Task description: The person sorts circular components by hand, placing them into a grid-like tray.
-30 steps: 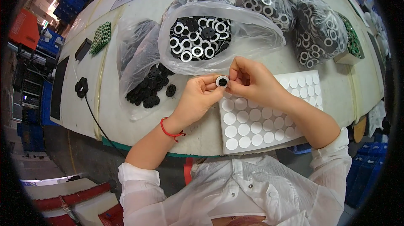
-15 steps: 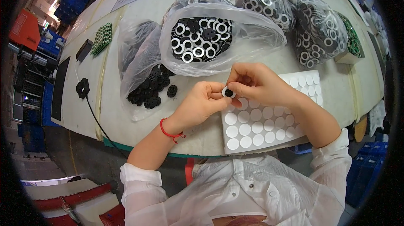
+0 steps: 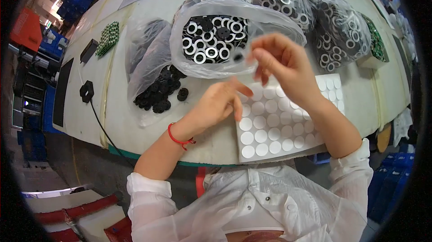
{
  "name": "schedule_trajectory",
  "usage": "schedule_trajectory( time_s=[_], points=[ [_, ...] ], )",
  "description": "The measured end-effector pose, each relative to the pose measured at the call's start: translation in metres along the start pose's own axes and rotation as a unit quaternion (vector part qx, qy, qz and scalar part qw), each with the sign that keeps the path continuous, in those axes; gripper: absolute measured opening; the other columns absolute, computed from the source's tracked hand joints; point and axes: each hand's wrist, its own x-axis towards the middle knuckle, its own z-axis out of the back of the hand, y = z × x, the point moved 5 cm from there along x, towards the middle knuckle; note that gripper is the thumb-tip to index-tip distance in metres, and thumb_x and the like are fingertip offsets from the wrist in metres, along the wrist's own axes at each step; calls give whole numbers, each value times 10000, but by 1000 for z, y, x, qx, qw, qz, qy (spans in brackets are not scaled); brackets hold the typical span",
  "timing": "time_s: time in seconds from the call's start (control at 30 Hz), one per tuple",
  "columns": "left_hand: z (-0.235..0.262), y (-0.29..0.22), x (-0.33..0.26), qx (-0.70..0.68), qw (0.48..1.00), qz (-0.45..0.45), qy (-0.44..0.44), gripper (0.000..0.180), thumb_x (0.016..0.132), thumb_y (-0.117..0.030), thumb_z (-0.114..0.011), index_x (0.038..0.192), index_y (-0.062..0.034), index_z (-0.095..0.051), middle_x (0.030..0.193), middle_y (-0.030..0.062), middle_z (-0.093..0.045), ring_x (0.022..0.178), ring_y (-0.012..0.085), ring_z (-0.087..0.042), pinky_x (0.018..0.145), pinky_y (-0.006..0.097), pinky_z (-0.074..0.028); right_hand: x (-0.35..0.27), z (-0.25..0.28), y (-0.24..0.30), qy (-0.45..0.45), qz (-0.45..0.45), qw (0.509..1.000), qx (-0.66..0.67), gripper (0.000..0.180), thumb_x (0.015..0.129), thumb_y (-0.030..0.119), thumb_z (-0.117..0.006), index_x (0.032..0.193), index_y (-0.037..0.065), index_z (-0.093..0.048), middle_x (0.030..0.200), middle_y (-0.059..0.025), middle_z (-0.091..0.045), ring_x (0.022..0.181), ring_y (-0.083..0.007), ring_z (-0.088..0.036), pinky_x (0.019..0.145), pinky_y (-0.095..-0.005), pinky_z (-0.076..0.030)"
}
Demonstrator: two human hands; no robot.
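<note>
- The right hand (image 3: 281,64) is raised above the bench (image 3: 121,120), fingers loosely spread and blurred; a small black disc (image 3: 238,56) shows just off the fingertips, over the open clear bag of black-and-white rings (image 3: 211,39). Whether the fingers are pinching it or have let it go cannot be told.
- The left hand (image 3: 220,102) hovers at the near edge of the sheet of round white stickers (image 3: 279,125), index finger extended, other fingers loosely curled, holding nothing visible.
- A pile of loose black discs (image 3: 159,93) spills from a second clear bag (image 3: 146,62) to the left.
- Risk, as a judgement: if the disc is falling free, it could strike the bag's rim and bounce onto the bench, or mix in among unfinished parts.
- The left fingers could smudge or lift a sticker crookedly, since they come in at the sheet's edge.
</note>
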Motion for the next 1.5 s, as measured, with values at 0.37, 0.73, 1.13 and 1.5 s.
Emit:
schedule_trajectory(
  time_s=[0.37,0.73,1.13,1.5],
  points=[
    [-7,1,4,-94,989,-38,-108,858,924,-710,-109,1381,-33,-371,915,40,-564,698,105,-493,611,245,-386,-32,-44,-4,170,278,861,-391,275,750,166,-712,958,38,-587,965,-103,-602,861,-264,-575,775,-354,-482],
    [-11,-1,-9,-98,990,-86,-52,647,1001,-554,-199,1339,-39,-395,1107,93,-580,937,139,-559,744,285,-459,-26,-42,-5,106,256,900,-338,195,724,130,-701,883,78,-602,863,-66,-579,802,-279,-531,697,-375,-430],
    [24,-2,-2,-28,979,-118,-162,404,979,-32,-417,1378,11,-372,1167,105,-545,993,166,-572,911,299,-475,-21,-22,-12,167,132,903,-373,175,713,36,-712,873,49,-644,802,-91,-600,707,-275,-623,621,-378,-489],
    [14,-1,1,-42,995,-73,-52,383,1025,-121,-373,1343,91,-355,1325,215,-483,1176,233,-550,1011,301,-457,-25,-28,-19,256,203,853,-407,171,686,-2,-714,854,35,-711,961,-117,-674,866,-294,-668,697,-356,-521]
  ],
)
